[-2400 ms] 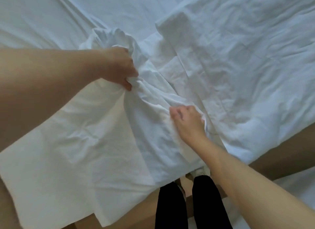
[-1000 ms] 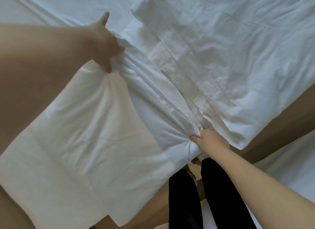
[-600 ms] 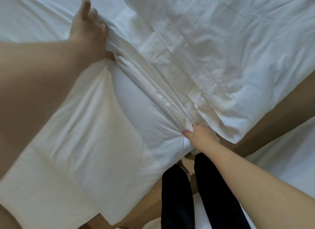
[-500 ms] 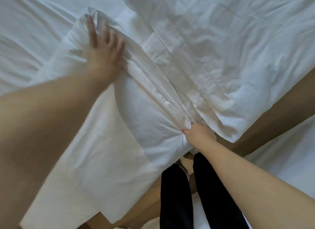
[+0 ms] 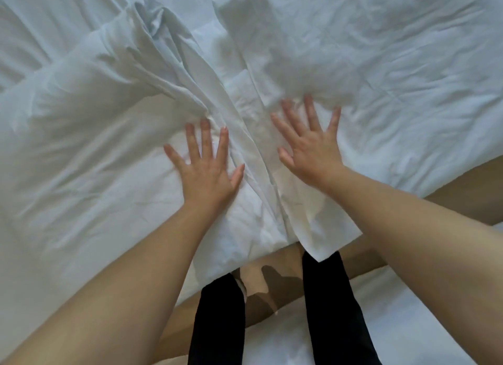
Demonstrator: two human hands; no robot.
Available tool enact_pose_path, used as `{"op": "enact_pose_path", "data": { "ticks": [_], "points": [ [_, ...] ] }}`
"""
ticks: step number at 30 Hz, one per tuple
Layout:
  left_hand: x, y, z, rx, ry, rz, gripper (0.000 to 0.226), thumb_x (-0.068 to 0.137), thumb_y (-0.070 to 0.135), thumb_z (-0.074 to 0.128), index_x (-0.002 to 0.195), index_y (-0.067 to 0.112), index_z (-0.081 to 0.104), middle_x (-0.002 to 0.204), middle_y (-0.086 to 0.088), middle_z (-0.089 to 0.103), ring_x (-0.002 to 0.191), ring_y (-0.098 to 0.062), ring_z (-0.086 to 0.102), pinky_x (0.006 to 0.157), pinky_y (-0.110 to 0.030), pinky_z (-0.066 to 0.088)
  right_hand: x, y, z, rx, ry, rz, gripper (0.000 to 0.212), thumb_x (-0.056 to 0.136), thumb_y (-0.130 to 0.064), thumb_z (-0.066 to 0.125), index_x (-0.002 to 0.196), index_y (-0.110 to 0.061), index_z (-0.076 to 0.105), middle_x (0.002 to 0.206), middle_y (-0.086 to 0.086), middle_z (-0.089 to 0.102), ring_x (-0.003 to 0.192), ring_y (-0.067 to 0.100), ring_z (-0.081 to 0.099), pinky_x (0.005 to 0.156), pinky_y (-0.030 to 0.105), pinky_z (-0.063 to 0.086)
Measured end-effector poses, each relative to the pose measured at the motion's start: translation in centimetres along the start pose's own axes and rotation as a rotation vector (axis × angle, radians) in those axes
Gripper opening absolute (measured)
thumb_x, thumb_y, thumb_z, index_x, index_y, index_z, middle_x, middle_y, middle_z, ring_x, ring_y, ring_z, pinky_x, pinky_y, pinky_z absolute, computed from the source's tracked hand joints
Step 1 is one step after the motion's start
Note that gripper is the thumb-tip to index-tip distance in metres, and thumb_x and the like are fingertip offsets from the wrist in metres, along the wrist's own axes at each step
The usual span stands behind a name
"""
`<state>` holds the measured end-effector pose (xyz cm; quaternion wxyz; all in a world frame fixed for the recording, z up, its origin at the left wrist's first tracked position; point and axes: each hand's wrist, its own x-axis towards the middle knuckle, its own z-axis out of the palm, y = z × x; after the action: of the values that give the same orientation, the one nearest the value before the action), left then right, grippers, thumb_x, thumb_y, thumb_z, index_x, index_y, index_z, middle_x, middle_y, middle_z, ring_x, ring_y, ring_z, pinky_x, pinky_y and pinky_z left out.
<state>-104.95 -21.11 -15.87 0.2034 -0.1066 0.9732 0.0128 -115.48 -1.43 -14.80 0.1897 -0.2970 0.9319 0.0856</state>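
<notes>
White, soft, heavily creased cloth fills most of the frame. The left hand [image 5: 204,171] lies flat, fingers spread, on a plump pillow [image 5: 81,147] at centre left. The right hand [image 5: 307,147] is likewise flat and splayed on a second pillow [image 5: 394,79] at centre right. Neither grips anything. Between them a ridge of bunched folds [image 5: 190,73] runs from the upper left to the lower centre. A smoother sheet [image 5: 54,11] shows at upper left. Black trouser legs [image 5: 326,296] and a tan surface [image 5: 272,277] show at the bottom. Both forearms cover the lower corners, and it is hard to make out where one cloth ends and the next begins.
</notes>
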Motion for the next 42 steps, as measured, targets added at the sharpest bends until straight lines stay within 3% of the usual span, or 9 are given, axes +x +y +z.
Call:
{"op": "enact_pose_path", "data": {
  "ticks": [3,7,14,18,23,27,31,38,42],
  "points": [
    [1.7,0.9,2.9,-0.003,0.037,-0.061,0.08,0.089,0.066,0.015,0.155,0.024,-0.003,0.16,-0.017,-0.015,0.146,-0.038,-0.015,0.106,-0.075,0.002,3.7,0.8,3.1,-0.097,-0.025,-0.088,0.071,0.091,-0.059,0.016,0.156,-0.033,0.003,0.164,-0.006,-0.008,0.149,0.034,-0.011,0.104,0.079,0.0],
    [3.3,2.0,6.4,0.007,0.069,-0.054,0.079,0.091,0.059,0.024,0.155,0.016,0.009,0.159,-0.025,0.0,0.148,-0.039,-0.003,0.105,-0.076,0.0,5.3,1.4,7.0,-0.111,0.024,-0.134,0.074,0.091,-0.059,0.022,0.156,-0.032,-0.001,0.164,-0.004,-0.007,0.149,0.035,-0.009,0.105,0.077,-0.005],
    [0.7,2.3,3.8,-0.113,0.045,-0.104,0.073,0.093,0.051,0.016,0.155,0.013,0.01,0.162,-0.015,0.008,0.15,-0.027,0.004,0.116,-0.061,0.001,3.8,1.6,3.7,-0.088,-0.105,-0.267,0.071,0.095,-0.057,0.02,0.155,-0.03,-0.005,0.163,0.002,-0.015,0.147,0.035,-0.018,0.108,0.074,-0.003],
    [-5.5,0.3,1.8,-0.168,-0.014,-0.323,0.071,0.095,0.05,0.015,0.154,0.014,-0.004,0.162,-0.012,-0.004,0.15,-0.028,-0.006,0.116,-0.061,0.002,2.6,-0.8,-0.2,0.04,-0.101,-0.276,0.066,0.1,-0.046,0.028,0.155,-0.032,-0.005,0.163,0.002,-0.017,0.149,0.033,-0.014,0.112,0.07,0.002],
    [-10.1,-1.5,3.3,-0.105,-0.182,-0.373,0.071,0.092,0.056,0.001,0.148,0.02,-0.025,0.157,-0.009,-0.03,0.145,-0.031,-0.024,0.112,-0.067,0.002,3.1,-0.7,1.4,-0.212,-0.182,-0.394,0.062,0.1,-0.054,0.014,0.152,-0.038,-0.015,0.159,0.001,-0.028,0.145,0.035,-0.026,0.106,0.075,-0.002],
    [-8.3,0.6,3.7,-0.174,-0.198,-0.454,0.075,0.094,0.058,0.003,0.15,0.014,-0.02,0.158,-0.013,-0.024,0.146,-0.034,-0.021,0.112,-0.068,0.002,3.0,1.6,1.8,-0.187,-0.151,-0.468,0.062,0.1,-0.052,0.019,0.155,-0.034,-0.004,0.162,0.001,-0.019,0.148,0.03,-0.021,0.112,0.068,-0.008],
    [-6.7,5.9,1.0,-0.404,-0.181,-0.41,0.076,0.096,0.058,0.012,0.152,0.016,-0.017,0.158,-0.012,-0.027,0.146,-0.031,-0.022,0.116,-0.061,0.0,2.0,7.9,-0.5,-0.093,-0.056,-0.17,0.06,0.1,-0.044,0.023,0.155,-0.035,0.001,0.163,0.0,-0.013,0.15,0.023,-0.015,0.113,0.067,-0.006],
    [0.8,19.5,-6.2,-0.648,-0.185,-0.231,0.073,0.101,0.048,0.029,0.153,0.023,-0.015,0.158,-0.004,-0.027,0.146,-0.023,-0.025,0.119,-0.052,-0.003,2.8,22.7,-2.7,0.252,-0.231,0.427,0.064,0.099,-0.056,0.025,0.153,-0.04,-0.005,0.163,-0.006,-0.014,0.15,0.029,-0.009,0.106,0.073,0.014],
    [6.3,26.2,-7.5,-0.729,-0.311,-0.391,0.086,0.094,0.057,0.041,0.153,0.026,-0.012,0.159,-0.007,-0.024,0.147,-0.031,-0.017,0.114,-0.063,0.009,4.5,29.8,-2.5,0.419,-0.237,0.6,0.074,0.097,-0.061,0.031,0.155,-0.034,-0.006,0.163,-0.003,-0.015,0.149,0.033,-0.01,0.106,0.072,0.012]
  ]
}}
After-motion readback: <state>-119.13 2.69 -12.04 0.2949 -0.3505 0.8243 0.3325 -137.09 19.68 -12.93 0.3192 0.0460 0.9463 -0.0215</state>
